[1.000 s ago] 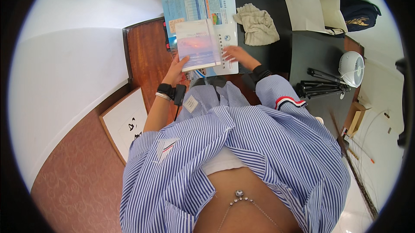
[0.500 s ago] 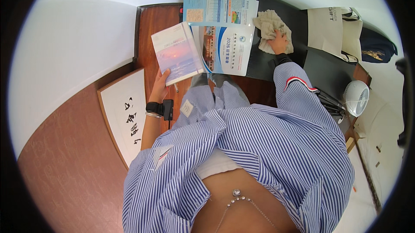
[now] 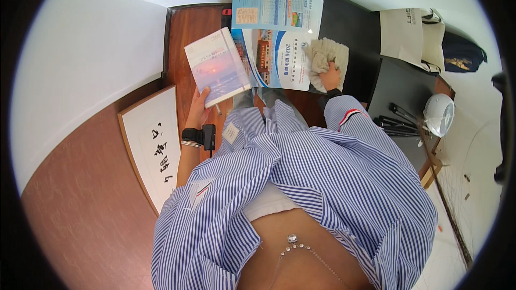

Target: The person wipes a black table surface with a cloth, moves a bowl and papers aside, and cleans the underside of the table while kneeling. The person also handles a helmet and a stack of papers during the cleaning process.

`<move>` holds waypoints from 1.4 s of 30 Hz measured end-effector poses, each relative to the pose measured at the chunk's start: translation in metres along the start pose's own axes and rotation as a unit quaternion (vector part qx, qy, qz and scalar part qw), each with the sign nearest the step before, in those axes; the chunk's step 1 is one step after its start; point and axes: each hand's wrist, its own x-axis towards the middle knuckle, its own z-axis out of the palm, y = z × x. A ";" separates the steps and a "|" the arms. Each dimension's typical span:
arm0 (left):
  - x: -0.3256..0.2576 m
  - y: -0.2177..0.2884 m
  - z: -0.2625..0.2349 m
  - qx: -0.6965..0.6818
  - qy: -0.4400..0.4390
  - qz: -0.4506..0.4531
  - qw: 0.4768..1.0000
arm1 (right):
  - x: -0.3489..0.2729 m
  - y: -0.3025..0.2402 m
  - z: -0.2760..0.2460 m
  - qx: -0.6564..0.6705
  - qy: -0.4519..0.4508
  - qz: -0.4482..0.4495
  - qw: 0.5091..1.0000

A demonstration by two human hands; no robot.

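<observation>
My left hand (image 3: 199,106) grips the near lower corner of a notebook (image 3: 217,68) with a pink and purple sunset-sea cover, held tilted at the left part of the desk. On the right, my right hand (image 3: 331,77) presses on a crumpled beige cloth (image 3: 327,56), its fingers bent into the folds. The cloth lies on the black desk surface and meets the right edge of a blue and white brochure (image 3: 290,59). Beyond that brochure, a light blue printed sheet (image 3: 277,2) lies toward the wall.
A white paper bag (image 3: 400,37) and a dark navy cloth item (image 3: 462,54) stand at the far right. Nearer are a small white fan (image 3: 439,113) and several black rods (image 3: 398,123). A framed calligraphy panel (image 3: 153,145) leans at left beside the wooden desk (image 3: 196,21).
My right hand has drawn the cloth left and slightly nearer, up to the brochure's edge. My left hand still holds the notebook in nearly the same place.
</observation>
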 end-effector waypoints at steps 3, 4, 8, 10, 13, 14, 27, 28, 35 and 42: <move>0.009 0.004 0.001 0.021 -0.032 0.016 0.999 | -0.026 0.010 0.017 0.007 -0.027 0.017 0.999; 0.010 0.005 0.001 0.027 -0.053 0.036 0.998 | -0.033 0.013 0.020 0.008 -0.037 0.017 0.999; 0.009 0.005 0.005 0.041 -0.080 0.006 0.996 | -0.056 0.022 0.004 0.062 -0.193 -0.009 0.979; 0.006 0.004 0.011 0.048 -0.132 0.026 0.990 | -0.061 0.021 -0.014 0.029 -0.241 -0.004 0.970; -0.002 0.010 0.019 0.077 -0.096 0.070 0.990 | -0.054 0.010 -0.044 0.124 -0.147 -0.023 0.981; -0.001 0.011 0.022 0.084 -0.096 0.058 0.990 | -0.048 0.011 -0.056 0.141 -0.117 0.005 0.983; 0.020 0.012 0.041 0.125 -0.126 0.065 0.982 | 0.061 0.000 -0.044 0.085 0.164 -0.091 0.979; 0.023 0.013 0.041 0.127 -0.127 0.064 0.982 | 0.061 -0.010 -0.033 0.061 0.152 -0.087 0.983; 0.033 0.018 0.038 0.124 -0.126 0.055 0.983 | 0.035 -0.078 0.024 0.117 -0.079 0.058 0.988; 0.035 0.021 0.032 0.099 -0.094 0.029 0.990 | 0.027 -0.110 0.026 0.024 -0.084 0.159 0.983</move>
